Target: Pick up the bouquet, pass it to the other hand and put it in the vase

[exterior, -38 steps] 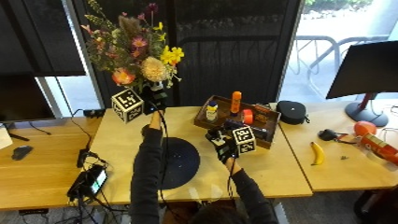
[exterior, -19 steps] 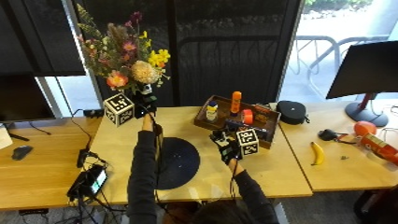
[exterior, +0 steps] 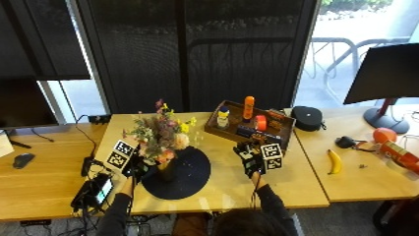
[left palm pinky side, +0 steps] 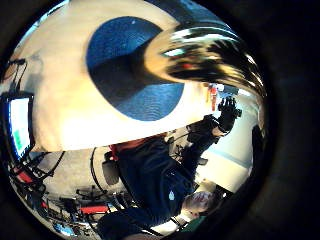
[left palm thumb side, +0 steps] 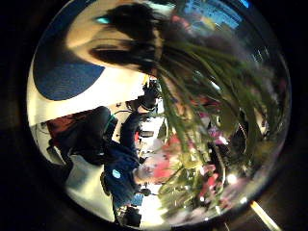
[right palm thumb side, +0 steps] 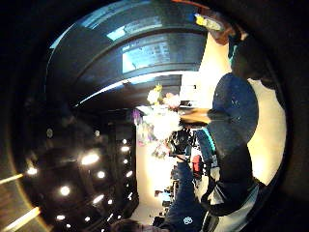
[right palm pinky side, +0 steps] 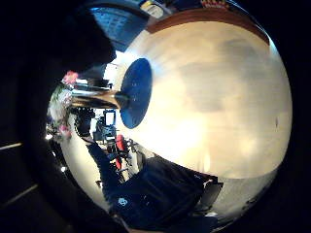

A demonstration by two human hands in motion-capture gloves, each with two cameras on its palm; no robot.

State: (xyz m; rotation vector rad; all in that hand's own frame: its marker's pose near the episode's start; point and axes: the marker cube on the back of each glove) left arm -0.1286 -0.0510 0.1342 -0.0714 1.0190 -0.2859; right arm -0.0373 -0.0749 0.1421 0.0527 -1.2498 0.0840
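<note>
While the bouquet [exterior: 159,133] stands in the vase [exterior: 165,170] on the dark mat [exterior: 185,173], the left hand [exterior: 134,164] grips its stems; the right hand [exterior: 253,158] hovers over the counter [exterior: 262,179], grip relaxed, holding nothing.

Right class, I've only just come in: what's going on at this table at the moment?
A person at a wooden table is working with a bouquet in a brownish vase. The vase stands on a dark round mat, with the left hand right beside it; whether that hand grips it cannot be told. The right hand hovers over the table, fingers spread, holding nothing. A tray of bottles sits behind and a banana lies off to the right.
</note>
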